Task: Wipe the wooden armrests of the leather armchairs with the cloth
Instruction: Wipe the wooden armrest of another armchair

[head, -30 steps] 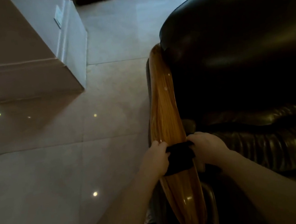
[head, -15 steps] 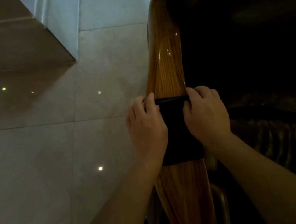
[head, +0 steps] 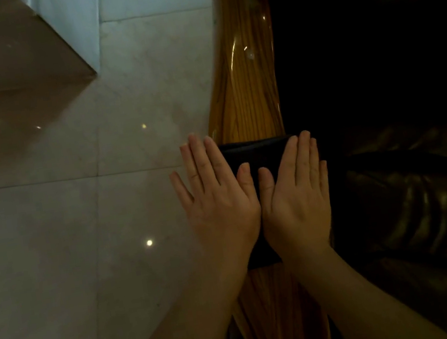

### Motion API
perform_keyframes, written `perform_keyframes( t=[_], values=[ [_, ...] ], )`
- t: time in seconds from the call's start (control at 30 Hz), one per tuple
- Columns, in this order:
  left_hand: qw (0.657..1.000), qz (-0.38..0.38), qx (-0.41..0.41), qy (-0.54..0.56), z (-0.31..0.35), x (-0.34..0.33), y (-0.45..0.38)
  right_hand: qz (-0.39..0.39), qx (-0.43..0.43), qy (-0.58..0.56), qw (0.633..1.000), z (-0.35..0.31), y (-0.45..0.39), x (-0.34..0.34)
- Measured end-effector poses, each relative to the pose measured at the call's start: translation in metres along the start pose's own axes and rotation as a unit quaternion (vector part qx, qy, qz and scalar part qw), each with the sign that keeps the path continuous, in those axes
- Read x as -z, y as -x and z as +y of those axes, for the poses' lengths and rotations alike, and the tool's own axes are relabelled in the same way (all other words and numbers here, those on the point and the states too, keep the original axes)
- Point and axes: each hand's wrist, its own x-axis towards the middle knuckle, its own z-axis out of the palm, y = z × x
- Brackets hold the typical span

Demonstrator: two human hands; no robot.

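From my feed, a glossy pale tiled floor [head: 68,252], speckled with reflected ceiling lights, fills the 9 o'clock side, with a boxy brown and white block [head: 6,42] at 10 o'clock and the dark, creased leather armchair [head: 428,210] filling 3 o'clock. Between them the long, varnished wooden armrest [head: 246,77], strongly grained, runs from 6 to 12 o'clock, with the dark folded cloth [head: 254,152] draped across its middle. My left hand [head: 218,199] and right hand [head: 296,195] lie flat on the cloth, thumbs nearly touching, each grip spread and closed on nothing.
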Motion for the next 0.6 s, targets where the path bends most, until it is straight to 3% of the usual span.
perform_keyframes(
  t=[0.27,0.6],
  values=[
    [0.998,-0.015,-0.057,0.005,0.005,-0.001,-0.026,-0.009,-0.013,-0.007,1.0,-0.001,-0.02,0.001],
    [0.998,-0.061,-0.009,0.023,0.026,0.0,-0.094,-0.04,-0.02,-0.03,0.999,-0.012,-0.094,0.004]
  ],
)
